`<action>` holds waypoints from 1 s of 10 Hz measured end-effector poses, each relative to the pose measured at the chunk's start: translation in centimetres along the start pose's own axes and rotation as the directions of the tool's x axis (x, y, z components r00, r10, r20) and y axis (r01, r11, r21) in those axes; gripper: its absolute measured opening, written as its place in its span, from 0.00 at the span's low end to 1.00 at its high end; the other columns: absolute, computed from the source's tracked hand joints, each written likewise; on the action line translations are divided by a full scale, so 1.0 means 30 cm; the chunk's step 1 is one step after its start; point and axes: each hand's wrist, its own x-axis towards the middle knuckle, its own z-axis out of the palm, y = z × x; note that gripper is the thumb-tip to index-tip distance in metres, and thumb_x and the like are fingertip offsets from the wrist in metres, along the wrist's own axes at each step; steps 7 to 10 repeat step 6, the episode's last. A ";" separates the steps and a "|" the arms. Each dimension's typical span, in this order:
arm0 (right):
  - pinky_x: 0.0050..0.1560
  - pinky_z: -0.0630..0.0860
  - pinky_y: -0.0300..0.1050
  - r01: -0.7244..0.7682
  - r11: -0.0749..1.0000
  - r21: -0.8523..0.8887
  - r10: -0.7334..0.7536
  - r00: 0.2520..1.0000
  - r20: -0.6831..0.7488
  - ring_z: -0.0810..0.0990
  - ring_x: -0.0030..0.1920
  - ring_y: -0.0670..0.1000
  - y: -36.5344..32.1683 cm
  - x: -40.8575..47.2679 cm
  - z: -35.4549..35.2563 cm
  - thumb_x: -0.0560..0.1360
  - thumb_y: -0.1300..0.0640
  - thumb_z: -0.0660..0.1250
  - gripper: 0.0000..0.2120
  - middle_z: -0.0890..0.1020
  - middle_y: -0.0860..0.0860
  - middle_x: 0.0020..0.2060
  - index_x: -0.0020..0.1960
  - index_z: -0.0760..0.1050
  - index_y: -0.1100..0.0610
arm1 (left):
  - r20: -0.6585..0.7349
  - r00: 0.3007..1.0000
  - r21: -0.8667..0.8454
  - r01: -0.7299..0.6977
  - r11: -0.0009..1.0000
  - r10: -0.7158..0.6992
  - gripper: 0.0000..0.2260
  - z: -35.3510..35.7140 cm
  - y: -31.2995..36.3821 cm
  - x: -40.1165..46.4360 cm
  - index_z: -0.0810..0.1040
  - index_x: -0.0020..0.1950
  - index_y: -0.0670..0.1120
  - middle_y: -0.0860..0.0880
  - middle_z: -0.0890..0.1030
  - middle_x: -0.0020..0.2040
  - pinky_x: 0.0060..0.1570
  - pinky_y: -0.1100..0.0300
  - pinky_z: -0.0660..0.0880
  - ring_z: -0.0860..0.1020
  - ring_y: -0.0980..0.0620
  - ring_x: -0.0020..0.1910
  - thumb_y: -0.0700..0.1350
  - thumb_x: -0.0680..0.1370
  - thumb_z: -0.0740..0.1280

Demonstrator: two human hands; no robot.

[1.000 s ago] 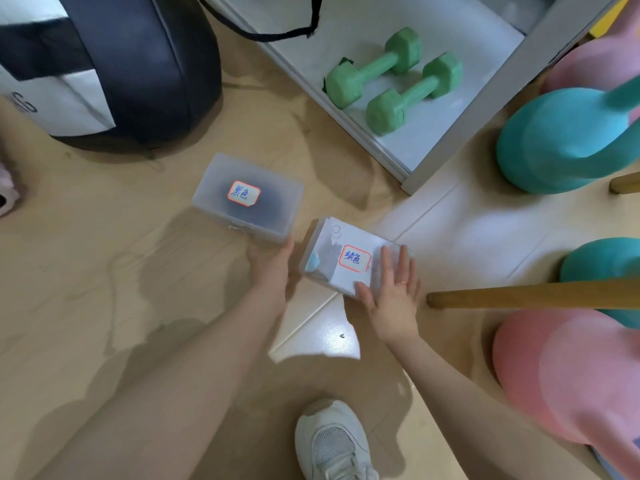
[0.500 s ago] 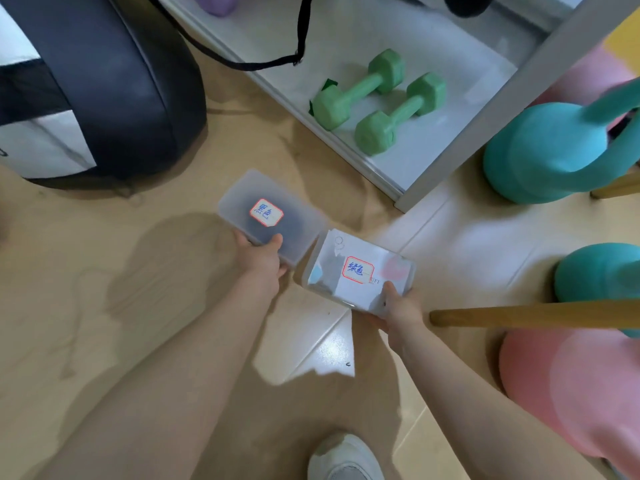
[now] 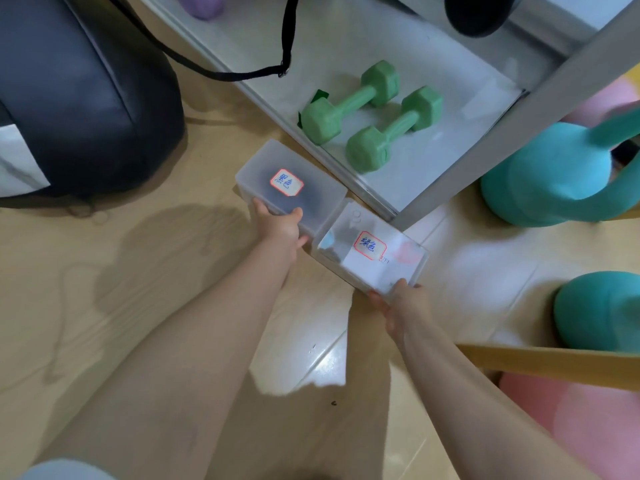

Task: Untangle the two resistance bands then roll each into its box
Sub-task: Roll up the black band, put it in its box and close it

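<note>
Two frosted plastic boxes with lids on lie side by side on the floor. The left box (image 3: pixel 311 174) bears a red-edged label and a dark shape shows through it. My left hand (image 3: pixel 278 225) grips its near edge. The right box (image 3: pixel 394 268) has its own label, with white paper and a dark and bluish shape showing inside. My right hand (image 3: pixel 401 301) holds its near right corner. The bands themselves are only dim shapes through the plastic.
A low shelf (image 3: pixel 349 57) just beyond the boxes carries two green dumbbells (image 3: pixel 374 116). A large dark bag (image 3: pixel 79 98) stands at the left. Teal kettlebells (image 3: pixel 547 178) and pink ones (image 3: pixel 581 420) crowd the right, with a wooden stick (image 3: pixel 554 363) crossing.
My right hand has come off the top of the right box and taken its near corner. Both boxes have slid away from me toward the shelf, now close together.
</note>
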 end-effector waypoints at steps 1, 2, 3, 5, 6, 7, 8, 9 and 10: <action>0.33 0.79 0.36 0.005 1.000 -0.001 -0.005 1.000 0.015 0.75 0.42 0.52 -0.042 0.011 0.007 0.76 0.72 0.56 0.15 0.71 0.56 0.52 0.61 0.65 0.63 | 0.039 0.999 0.004 0.015 1.000 -0.016 0.37 0.026 0.017 0.031 0.52 0.75 0.60 0.51 0.70 0.68 0.52 0.48 0.78 0.75 0.45 0.60 0.33 0.75 0.65; 0.46 0.80 0.43 -0.039 0.999 0.014 0.039 0.999 0.005 0.78 0.45 0.54 -0.063 0.023 0.024 0.76 0.73 0.55 0.20 0.72 0.58 0.54 0.67 0.63 0.66 | 0.087 0.996 0.058 0.019 0.998 -0.024 0.36 0.041 0.042 0.050 0.52 0.75 0.60 0.50 0.71 0.68 0.45 0.54 0.79 0.76 0.45 0.59 0.35 0.76 0.66; 0.57 0.76 0.54 -0.079 0.986 0.145 0.083 0.996 -0.020 0.76 0.59 0.60 -0.066 0.017 0.050 0.73 0.76 0.55 0.21 0.73 0.57 0.59 0.64 0.67 0.64 | 0.104 0.994 0.161 0.003 0.987 -0.020 0.32 0.062 0.066 0.070 0.55 0.75 0.57 0.48 0.70 0.69 0.46 0.55 0.77 0.77 0.42 0.58 0.36 0.77 0.64; 0.48 0.81 0.48 -0.043 0.974 0.224 0.046 0.999 -0.009 0.76 0.52 0.57 -0.048 -0.004 0.074 0.75 0.74 0.56 0.17 0.74 0.56 0.54 0.62 0.68 0.65 | 0.137 0.990 0.264 -0.021 0.964 -0.016 0.27 0.046 0.099 0.081 0.58 0.74 0.56 0.49 0.72 0.68 0.50 0.58 0.75 0.79 0.46 0.55 0.41 0.79 0.63; 0.44 0.82 0.46 -0.046 0.969 0.244 0.039 0.999 0.030 0.78 0.50 0.55 -0.033 -0.012 0.056 0.77 0.66 0.55 0.10 0.75 0.55 0.55 0.57 0.68 0.59 | 0.148 0.988 0.355 -0.093 0.930 0.042 0.26 0.019 0.098 0.058 0.56 0.75 0.54 0.49 0.68 0.71 0.56 0.56 0.75 0.78 0.45 0.57 0.41 0.79 0.61; 0.44 0.82 0.46 -0.046 0.969 0.244 0.039 0.999 0.030 0.78 0.50 0.55 -0.033 -0.012 0.056 0.77 0.66 0.55 0.10 0.75 0.55 0.55 0.57 0.68 0.59 | 0.148 0.988 0.355 -0.093 0.930 0.042 0.26 0.019 0.098 0.058 0.56 0.75 0.54 0.49 0.68 0.71 0.56 0.56 0.75 0.78 0.45 0.57 0.41 0.79 0.61; 0.44 0.82 0.46 -0.046 0.969 0.244 0.039 0.999 0.030 0.78 0.50 0.55 -0.033 -0.012 0.056 0.77 0.66 0.55 0.10 0.75 0.55 0.55 0.57 0.68 0.59 | 0.148 0.988 0.355 -0.093 0.930 0.042 0.26 0.019 0.098 0.058 0.56 0.75 0.54 0.49 0.68 0.71 0.56 0.56 0.75 0.78 0.45 0.57 0.41 0.79 0.61; 0.44 0.82 0.46 -0.046 0.969 0.244 0.039 0.999 0.030 0.78 0.50 0.55 -0.033 -0.012 0.056 0.77 0.66 0.55 0.10 0.75 0.55 0.55 0.57 0.68 0.59 | 0.148 0.988 0.355 -0.093 0.930 0.042 0.26 0.019 0.098 0.058 0.56 0.75 0.54 0.49 0.68 0.71 0.56 0.56 0.75 0.78 0.45 0.57 0.41 0.79 0.61; 0.44 0.82 0.46 -0.046 0.969 0.244 0.039 0.999 0.030 0.78 0.50 0.55 -0.033 -0.012 0.056 0.77 0.66 0.55 0.10 0.75 0.55 0.55 0.57 0.68 0.59 | 0.148 0.988 0.355 -0.093 0.930 0.042 0.26 0.019 0.098 0.058 0.56 0.75 0.54 0.49 0.68 0.71 0.56 0.56 0.75 0.78 0.45 0.57 0.41 0.79 0.61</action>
